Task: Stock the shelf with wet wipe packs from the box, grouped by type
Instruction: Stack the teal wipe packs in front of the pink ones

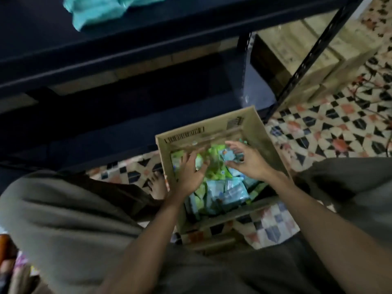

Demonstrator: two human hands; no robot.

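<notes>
An open cardboard box (214, 129) stands on the floor between my knees, with several green and light blue wet wipe packs (229, 192) lying loose inside. My left hand (191, 170) reaches into the box with fingers spread, touching a green pack (214, 160). My right hand (248, 161) is beside it, its finger and thumb curled round a small blue pack (228, 155). The picture is blurred, so the grip is hard to judge. A dark blue metal shelf (127, 39) stands just behind the box, and teal packs (95, 11) lie on an upper level.
My bare foot (158, 184) rests on the patterned tile floor (328, 128) left of the box. More cardboard cartons (314, 52) are stacked behind the shelf's right post (307, 60). My knees in grey cloth flank the box.
</notes>
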